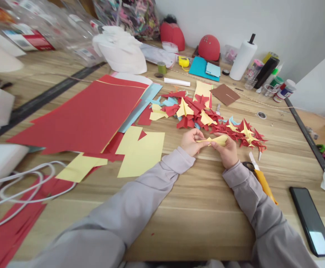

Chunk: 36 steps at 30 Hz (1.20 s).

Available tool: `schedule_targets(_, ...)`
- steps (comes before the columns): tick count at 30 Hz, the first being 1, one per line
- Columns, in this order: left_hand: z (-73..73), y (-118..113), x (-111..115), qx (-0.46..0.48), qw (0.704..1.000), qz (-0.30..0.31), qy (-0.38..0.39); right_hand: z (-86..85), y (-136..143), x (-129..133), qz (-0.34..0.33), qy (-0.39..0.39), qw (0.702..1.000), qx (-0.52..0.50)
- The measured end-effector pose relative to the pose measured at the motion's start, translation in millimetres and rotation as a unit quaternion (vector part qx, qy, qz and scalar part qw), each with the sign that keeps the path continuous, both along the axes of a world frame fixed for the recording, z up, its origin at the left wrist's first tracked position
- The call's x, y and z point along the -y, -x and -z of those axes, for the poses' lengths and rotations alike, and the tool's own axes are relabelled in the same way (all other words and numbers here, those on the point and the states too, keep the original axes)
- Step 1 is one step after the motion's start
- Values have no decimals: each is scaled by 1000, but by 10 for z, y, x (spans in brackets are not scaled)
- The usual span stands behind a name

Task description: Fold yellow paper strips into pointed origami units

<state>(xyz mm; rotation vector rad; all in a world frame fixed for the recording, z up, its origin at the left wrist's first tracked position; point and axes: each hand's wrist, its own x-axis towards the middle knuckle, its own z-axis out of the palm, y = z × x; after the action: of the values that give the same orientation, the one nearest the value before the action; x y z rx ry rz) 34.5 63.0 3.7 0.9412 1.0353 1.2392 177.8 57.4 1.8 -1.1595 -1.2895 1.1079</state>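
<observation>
A small folded piece of yellow paper (220,140) is pinched between both hands above the wooden table. My left hand (192,142) grips its left end, with the fingers closed. On its right part, my right hand (227,150) is closed with the thumb in front. Just beyond the hands lies a pile of folded red paper pieces (200,108), with some yellow and light blue ones among them. Flat yellow sheets (147,154) lie to the left of my left hand, beside a stack of large red sheets (92,111).
Scissors with an orange cover (264,186) lie right of my right forearm, and a black phone (311,219) lies farther right. A white cable (36,201) loops at the left. Bottles, a white roll (243,59) and a yellow tape measure (183,61) stand at the back.
</observation>
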Motion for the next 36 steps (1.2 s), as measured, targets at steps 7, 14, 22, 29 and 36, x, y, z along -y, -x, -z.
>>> schedule_targets(7,-3,-2,9,-24,999,14,15,-16,1,7,-9,20,999,-32)
schedule_targets(14,-21,-4,-21,25,999,-23,14,-17,27,-1,32,5,998,-56)
schedule_targets(22,-12,-3,-32,35,999,-37,5,-23,30,0,42,2,997,-65)
schedule_targets(29,3,16,-41,47,998,-31,-13,0,12,-29,40,-7,996,-85)
schedule_targets(36,57,42,-68,64,998,-4,-24,30,-10,-51,37,-1,996,-86)
